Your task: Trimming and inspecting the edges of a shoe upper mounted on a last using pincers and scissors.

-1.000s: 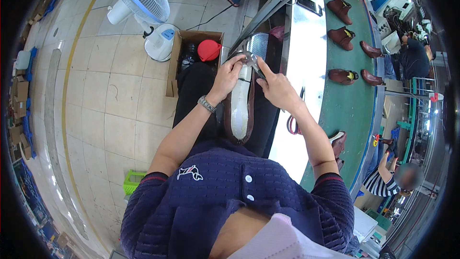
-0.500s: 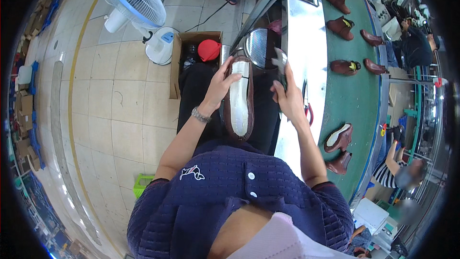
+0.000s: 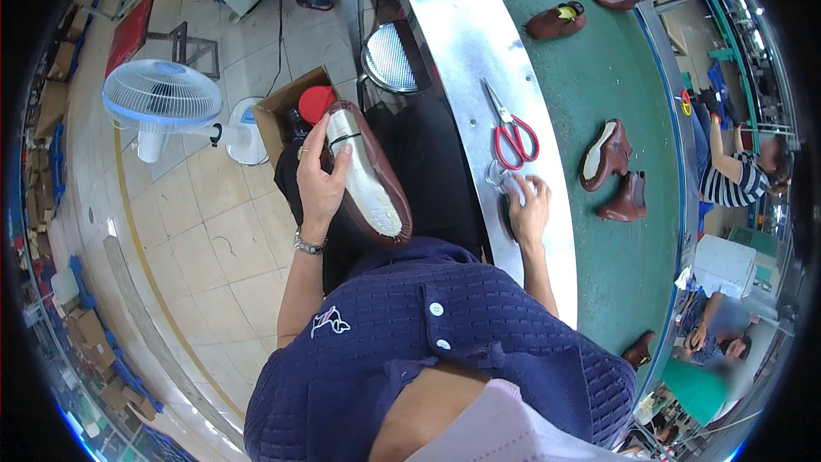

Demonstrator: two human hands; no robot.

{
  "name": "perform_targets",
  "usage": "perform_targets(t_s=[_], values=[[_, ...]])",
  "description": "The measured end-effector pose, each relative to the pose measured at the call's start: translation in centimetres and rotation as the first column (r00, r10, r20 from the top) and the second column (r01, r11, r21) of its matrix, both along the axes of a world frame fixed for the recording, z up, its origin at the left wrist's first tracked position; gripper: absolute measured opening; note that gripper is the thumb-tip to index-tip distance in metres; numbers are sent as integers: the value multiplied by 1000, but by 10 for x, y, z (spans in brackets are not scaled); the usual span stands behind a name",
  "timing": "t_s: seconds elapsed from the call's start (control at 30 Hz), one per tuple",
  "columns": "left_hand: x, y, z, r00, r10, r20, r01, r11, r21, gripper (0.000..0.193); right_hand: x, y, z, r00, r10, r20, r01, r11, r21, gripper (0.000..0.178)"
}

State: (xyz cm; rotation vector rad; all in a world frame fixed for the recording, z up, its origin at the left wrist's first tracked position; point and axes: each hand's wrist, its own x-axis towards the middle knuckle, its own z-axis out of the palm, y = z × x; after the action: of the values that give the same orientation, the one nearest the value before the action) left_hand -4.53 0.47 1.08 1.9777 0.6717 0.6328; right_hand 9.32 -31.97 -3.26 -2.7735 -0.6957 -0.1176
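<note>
My left hand (image 3: 323, 188) is closed on a brown leather shoe (image 3: 395, 205), held upside down above my lap with its pale underside (image 3: 368, 180) up. A dark band crosses that underside near the end by my fingers. My right hand (image 3: 532, 210) is down on the metal bench, fingers curled over a metal-headed hand tool (image 3: 496, 174). Its dark handle shows only partly beneath the palm, and the fingers hide much of the rest. Scissors with red handles (image 3: 516, 142) lie just beyond these fingers, blades pointing away.
Right of the bench (image 3: 445, 0), a green conveyor (image 3: 547, 85) carries several brown shoes, including an upturned boot (image 3: 605, 154). A cardboard box (image 3: 272, 120) with a red-topped item (image 3: 316, 104) and a fan (image 3: 162, 98) stand to the left. Co-workers sit beyond the conveyor.
My right hand has lowered the tool from the air onto the bench. The shoe in my left hand now tilts, its near end swung right. The view has turned rightward, bringing the scissors into full sight.
</note>
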Motion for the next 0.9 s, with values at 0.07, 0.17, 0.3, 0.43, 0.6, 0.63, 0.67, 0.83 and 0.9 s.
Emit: perform_targets(t_s=[0.07,0.17,0.3,0.43,0.6,0.63,0.67,0.83,0.9], values=[[0,-1,2,1000,9,-6,-9,1000,-19,49,32,17,-2,1000,-15,15,14,997,81,41],[-6,-5,5,999,27,-48,-30,997,-69,50,67,28,-19,999,-34,-35,38,995,96,37],[-18,-20,7,997,68,23,-62,974,-220,58,93,32,-25,962,-54,-269,35,996,-78,37],[-14,-32,9,985,159,-65,-169,961,-221,58,117,30,-12,736,-54,-675,322,905,278,32],[-19,-27,4,939,120,-322,-88,990,114,37,59,62,59,239,448,-862,383,772,507,54],[-17,-28,2,937,122,-326,-89,990,113,37,36,75,83,89,472,-877,377,799,468,62],[-16,-29,-1,933,156,-325,-94,975,200,33,20,84,96,-36,518,-855,325,815,480,70],[-10,-32,-6,953,201,-227,-136,952,273,26,-23,111,118,-309,457,-834,193,889,415,82],[-9,-34,-5,953,207,-222,-148,955,258,26,-30,116,110,-334,426,-841,238,901,362,77]])
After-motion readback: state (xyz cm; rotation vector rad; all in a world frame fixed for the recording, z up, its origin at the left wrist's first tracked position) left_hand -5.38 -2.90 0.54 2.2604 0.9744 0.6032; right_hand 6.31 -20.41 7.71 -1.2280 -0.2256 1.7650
